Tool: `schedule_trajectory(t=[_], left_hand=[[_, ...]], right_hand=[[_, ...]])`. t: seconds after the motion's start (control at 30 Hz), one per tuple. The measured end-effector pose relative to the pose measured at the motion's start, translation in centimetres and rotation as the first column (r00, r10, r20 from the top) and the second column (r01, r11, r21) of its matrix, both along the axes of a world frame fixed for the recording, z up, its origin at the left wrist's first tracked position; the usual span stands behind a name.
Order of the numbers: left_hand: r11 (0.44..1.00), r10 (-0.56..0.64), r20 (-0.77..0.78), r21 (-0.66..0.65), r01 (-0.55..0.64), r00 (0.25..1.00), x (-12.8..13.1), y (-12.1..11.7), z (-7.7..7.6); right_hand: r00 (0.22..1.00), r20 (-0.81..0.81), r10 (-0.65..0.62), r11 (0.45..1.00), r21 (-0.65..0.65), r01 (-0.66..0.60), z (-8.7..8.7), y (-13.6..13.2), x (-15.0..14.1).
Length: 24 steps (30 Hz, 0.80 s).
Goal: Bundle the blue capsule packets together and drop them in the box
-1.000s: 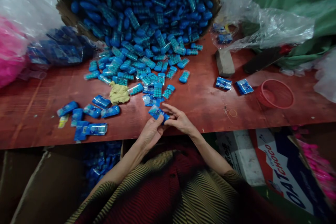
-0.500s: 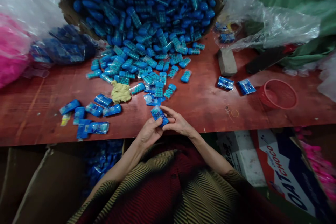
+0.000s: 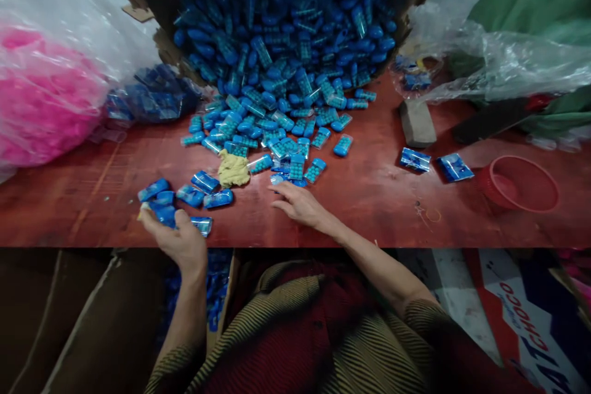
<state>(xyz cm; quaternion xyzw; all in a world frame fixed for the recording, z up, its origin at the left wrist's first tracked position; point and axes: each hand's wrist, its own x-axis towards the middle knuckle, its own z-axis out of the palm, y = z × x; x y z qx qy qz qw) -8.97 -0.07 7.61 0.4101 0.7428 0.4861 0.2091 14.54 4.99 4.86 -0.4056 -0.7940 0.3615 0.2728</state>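
Observation:
My left hand (image 3: 178, 237) is at the left part of the table, its thumb and fingers curved around a small blue wrapped bottle (image 3: 165, 215), partly blurred. Close about it lie several more blue wrapped bottles (image 3: 204, 181). My right hand (image 3: 300, 204) holds nothing, palm down with its fingers apart. Its fingertips are at the near edge of some flat blue wrappers (image 3: 282, 180). On and behind these lie clear, blue-capped bottles of turquoise balls (image 3: 316, 170). A crumpled yellow cloth (image 3: 233, 168) rests between the two hands.
A large carton (image 3: 166, 52) spills a heap of filled bottles onto the red table (image 3: 360, 209). To the right are a grey block (image 3: 417, 124), two blue packets (image 3: 455, 167) and a red basket (image 3: 524, 183). A pink-filled bag (image 3: 50, 98) stands at the left.
My hands have parted. The left carried the blue wrapped bottle left to the group of wrapped ones; the right let go of it and moved forward to the flat wrappers. The view has shifted left.

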Motion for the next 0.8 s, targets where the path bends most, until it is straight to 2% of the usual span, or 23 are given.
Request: schedule_trajectory(t=[0.03,0.07,0.13,0.23,0.33,0.43,0.57,0.67,0.8], left_hand=[[0.998,0.047,-0.189,0.036,-0.041,0.981,0.4,0.2,-0.2],[0.999,0.044,-0.36,0.041,-0.031,0.932,0.8,0.6,-0.5],[0.993,-0.113,-0.542,-0.086,0.078,0.833,1.8,1.6,-1.5],[0.953,-0.289,-0.648,-0.267,0.145,0.705,2.1,3.4,-3.5],[0.918,-0.352,-0.682,-0.387,0.092,0.641,1.0,4.3,-5.3],[0.917,-0.32,-0.714,-0.398,0.014,0.623,-0.8,4.3,-6.3],[0.952,-0.249,-0.743,-0.305,0.017,0.621,-1.4,3.6,-6.3],[0.971,-0.216,-0.723,-0.23,0.067,0.656,0.1,3.1,-5.7],[0.968,-0.249,-0.64,-0.149,0.2,0.727,3.5,3.1,-5.4]], right_hand=[[0.999,0.038,0.027,0.999,0.036,-0.029,-0.1,0.8,-1.6],[0.996,0.077,0.055,0.996,0.065,-0.06,-0.2,1.7,-3.3],[0.978,0.196,0.066,0.992,0.091,-0.085,-0.4,3.5,-6.6],[0.93,0.367,0.032,0.984,0.152,-0.094,-0.8,5.9,-10.2],[0.881,0.474,-0.002,0.966,0.229,-0.121,-0.9,7.3,-11.5],[0.864,0.502,-0.034,0.961,0.253,-0.109,-1.0,7.7,-11.8],[0.856,0.494,-0.154,0.974,0.22,0.049,-1.0,7.6,-12.7],[0.86,0.493,-0.13,0.982,0.182,0.045,-0.5,6.8,-12.3],[0.878,0.476,-0.058,0.974,0.22,-0.055,0.3,4.6,-7.7]])
